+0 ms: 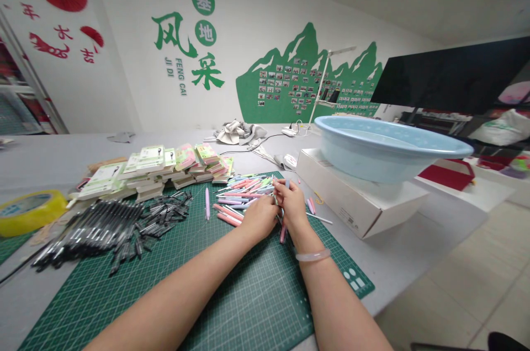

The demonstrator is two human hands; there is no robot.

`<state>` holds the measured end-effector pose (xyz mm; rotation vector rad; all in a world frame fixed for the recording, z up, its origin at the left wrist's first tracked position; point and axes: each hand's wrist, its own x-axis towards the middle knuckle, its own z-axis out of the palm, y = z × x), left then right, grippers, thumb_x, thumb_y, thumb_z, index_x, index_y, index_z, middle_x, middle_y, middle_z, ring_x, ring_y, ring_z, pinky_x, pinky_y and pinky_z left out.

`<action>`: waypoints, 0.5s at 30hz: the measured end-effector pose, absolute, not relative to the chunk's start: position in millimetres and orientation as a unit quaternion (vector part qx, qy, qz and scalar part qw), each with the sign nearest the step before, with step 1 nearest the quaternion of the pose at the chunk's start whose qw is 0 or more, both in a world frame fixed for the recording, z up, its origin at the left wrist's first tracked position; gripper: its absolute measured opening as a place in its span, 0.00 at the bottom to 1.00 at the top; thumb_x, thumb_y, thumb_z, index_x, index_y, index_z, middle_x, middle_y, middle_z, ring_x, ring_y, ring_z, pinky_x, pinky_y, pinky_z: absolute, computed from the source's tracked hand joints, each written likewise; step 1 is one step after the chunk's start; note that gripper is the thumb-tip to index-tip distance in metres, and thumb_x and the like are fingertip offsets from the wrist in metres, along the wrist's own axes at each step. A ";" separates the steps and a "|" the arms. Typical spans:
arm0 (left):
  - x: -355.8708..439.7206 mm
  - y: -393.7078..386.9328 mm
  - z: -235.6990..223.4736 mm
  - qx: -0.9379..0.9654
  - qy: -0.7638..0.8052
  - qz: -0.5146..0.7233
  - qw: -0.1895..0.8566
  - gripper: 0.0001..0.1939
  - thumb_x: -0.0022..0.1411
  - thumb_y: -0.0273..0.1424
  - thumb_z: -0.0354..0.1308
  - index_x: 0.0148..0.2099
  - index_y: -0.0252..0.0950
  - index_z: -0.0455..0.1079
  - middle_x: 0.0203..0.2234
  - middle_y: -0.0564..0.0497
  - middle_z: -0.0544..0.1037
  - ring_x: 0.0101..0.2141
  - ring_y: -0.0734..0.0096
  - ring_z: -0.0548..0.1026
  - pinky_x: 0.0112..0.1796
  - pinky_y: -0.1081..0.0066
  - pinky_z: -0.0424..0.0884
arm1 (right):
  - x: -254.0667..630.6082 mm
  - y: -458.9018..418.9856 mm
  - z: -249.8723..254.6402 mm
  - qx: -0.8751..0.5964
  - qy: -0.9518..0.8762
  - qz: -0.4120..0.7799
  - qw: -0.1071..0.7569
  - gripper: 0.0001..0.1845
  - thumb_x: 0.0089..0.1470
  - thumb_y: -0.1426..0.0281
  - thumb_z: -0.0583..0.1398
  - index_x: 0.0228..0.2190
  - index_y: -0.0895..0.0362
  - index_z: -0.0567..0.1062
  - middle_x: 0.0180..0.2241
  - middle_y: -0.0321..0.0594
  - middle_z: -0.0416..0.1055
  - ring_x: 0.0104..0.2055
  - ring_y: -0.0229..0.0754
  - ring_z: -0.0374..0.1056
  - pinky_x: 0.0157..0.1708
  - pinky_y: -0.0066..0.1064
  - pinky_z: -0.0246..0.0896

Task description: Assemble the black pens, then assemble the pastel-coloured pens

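Observation:
My left hand (260,219) and my right hand (291,203) meet over the cutting mat, fingers closed and nearly touching. A slim pastel pen (287,183) shows at the fingertips of my right hand. What my left fingers pinch is hidden behind them. Below the hands a dark pink pen (282,233) pokes out, and I cannot tell whether it is held or lying there. Around them spreads a pile of pastel pens (244,195) in pink, blue, white and lilac. A single lilac pen (207,203) lies apart to the left on the green cutting mat (244,290).
Black pens (103,224) and short black pen parts (168,213) are heaped left. Behind them rise stacked small boxes (151,160). Yellow tape (33,212) lies far left. A blue basin (385,147) rests on a white box (351,202) at right. Cloth gloves (238,133) lie behind.

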<state>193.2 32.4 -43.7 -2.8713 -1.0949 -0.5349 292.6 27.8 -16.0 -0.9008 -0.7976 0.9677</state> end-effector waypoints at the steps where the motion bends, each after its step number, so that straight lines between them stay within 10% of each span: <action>1: 193.8 34.6 -43.1 -0.925 -0.341 -0.164 0.018 0.13 0.59 0.26 0.49 0.42 0.35 0.73 0.39 0.41 0.74 0.41 0.56 0.71 0.38 0.64 0.68 | 293.0 28.3 -16.1 -0.410 -0.359 0.436 0.717 0.13 0.35 0.65 0.65 0.24 0.57 0.69 0.15 0.28 0.61 0.14 0.28 0.47 0.14 0.24 0.35; 15: 193.9 54.7 -33.0 -0.988 -0.109 -0.072 0.086 0.12 0.59 0.22 0.49 0.38 0.32 0.74 0.34 0.39 0.78 0.37 0.59 0.75 0.37 0.64 0.69 | 301.2 34.7 -20.0 -0.429 -0.335 0.404 0.735 0.13 0.35 0.65 0.65 0.24 0.58 0.70 0.14 0.28 0.61 0.13 0.28 0.47 0.14 0.24 0.34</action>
